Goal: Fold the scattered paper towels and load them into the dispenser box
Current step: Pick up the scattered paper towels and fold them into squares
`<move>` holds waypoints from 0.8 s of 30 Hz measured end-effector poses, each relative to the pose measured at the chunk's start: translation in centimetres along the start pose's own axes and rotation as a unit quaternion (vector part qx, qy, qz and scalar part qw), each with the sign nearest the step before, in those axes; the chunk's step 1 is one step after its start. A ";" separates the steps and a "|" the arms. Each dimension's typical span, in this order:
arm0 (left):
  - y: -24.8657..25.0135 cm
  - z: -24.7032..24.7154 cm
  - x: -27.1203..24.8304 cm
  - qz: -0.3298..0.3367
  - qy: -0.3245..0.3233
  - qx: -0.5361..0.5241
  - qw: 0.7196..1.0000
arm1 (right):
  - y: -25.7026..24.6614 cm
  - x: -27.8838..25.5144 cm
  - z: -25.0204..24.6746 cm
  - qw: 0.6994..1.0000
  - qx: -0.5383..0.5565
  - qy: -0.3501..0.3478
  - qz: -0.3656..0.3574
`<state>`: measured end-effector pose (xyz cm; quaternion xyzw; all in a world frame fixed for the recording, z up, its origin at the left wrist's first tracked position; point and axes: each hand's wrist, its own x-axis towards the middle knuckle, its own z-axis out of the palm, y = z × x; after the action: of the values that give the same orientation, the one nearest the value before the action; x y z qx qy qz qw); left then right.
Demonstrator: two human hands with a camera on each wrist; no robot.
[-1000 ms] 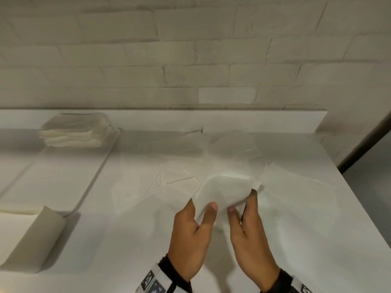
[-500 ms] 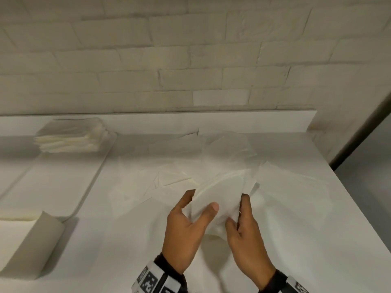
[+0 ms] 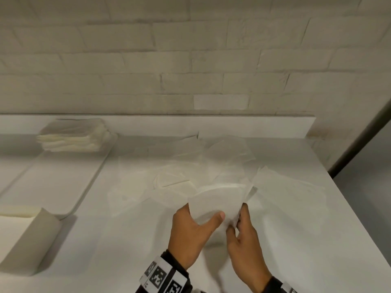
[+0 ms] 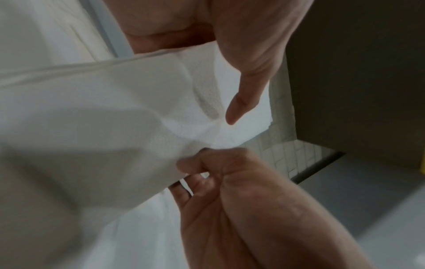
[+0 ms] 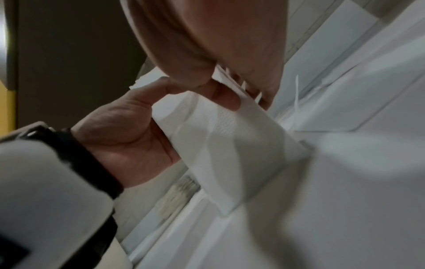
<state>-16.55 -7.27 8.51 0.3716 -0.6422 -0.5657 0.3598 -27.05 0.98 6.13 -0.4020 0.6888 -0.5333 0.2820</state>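
Just in front of the scattered paper towels on the white counter, we list one paper towel, bent over into a curve, held up off the counter between both hands. Left hand: thumb across the near face of the sheet, fingers behind it, so the towel is pinched at its lower left, most of it rising above and beyond the grip. Right hand: fingers curled, nipping the sheet's right edge between thumb and fingertips; in the left wrist view the right hand sits at the sheet's lower corner with the paper towel spreading away from it. Right wrist view: the left hand with its thumb over the embossed paper towel, folded edge hanging below. Left of the scattered towels, a white tray carrying a stack of folded towels at its far end. Nearer than the tray, at the frame's left edge, the dispenser box, open-topped.
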 end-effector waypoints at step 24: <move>7.5 -32.6 1.3 0.028 0.276 -0.164 0.947 | -18.3 6.9 18.1 0.958 -0.057 -0.237 -0.148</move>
<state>11.12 -22.72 19.34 0.4305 -0.4265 -0.5281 0.5949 -11.22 -16.07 19.10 -0.6297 0.5644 -0.4182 0.3317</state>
